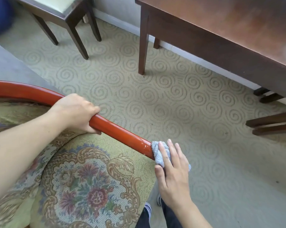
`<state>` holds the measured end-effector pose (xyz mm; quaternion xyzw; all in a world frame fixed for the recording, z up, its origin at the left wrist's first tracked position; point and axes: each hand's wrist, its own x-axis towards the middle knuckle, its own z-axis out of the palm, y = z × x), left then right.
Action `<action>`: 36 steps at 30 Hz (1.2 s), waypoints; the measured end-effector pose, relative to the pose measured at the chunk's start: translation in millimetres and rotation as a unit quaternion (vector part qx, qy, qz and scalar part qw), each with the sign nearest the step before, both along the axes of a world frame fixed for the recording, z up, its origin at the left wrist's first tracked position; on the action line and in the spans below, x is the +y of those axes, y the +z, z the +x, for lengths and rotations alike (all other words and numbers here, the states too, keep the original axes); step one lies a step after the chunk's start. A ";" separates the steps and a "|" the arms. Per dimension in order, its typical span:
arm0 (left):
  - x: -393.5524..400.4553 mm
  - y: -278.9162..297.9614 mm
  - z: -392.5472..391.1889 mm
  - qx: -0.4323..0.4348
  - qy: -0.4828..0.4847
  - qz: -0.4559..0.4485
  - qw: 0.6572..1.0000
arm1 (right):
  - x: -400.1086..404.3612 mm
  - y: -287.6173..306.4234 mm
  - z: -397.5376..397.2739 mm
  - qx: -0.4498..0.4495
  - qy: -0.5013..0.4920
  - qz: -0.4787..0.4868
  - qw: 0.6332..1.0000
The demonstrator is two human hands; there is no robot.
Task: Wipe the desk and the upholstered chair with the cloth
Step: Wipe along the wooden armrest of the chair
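A swirl-patterned green carpet (155,89) runs to the brown wooden table (229,25) by the wall. The left hand (76,111) grips the chair (92,186)'s glossy red rail (120,134); the right hand (173,171), fingers straight, presses the grey cloth (158,155) against the rail's end, above the floral upholstered seat.

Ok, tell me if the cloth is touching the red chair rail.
Touching. The head view shows the cloth, pressed by the right hand, butting against the rail's end with no gap.

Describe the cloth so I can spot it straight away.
Find the upholstered chair with the floral seat at lower left and follow its red wooden rail down to its end. There the right hand presses the cloth, small, grey and bunched.
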<state>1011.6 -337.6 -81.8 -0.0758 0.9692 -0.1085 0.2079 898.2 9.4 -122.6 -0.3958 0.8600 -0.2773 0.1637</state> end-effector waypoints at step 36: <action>-3.7 -28.0 7.0 0.108 -0.028 0.006 0.994 | -78.4 23.2 21.6 0.078 -0.039 0.183 0.979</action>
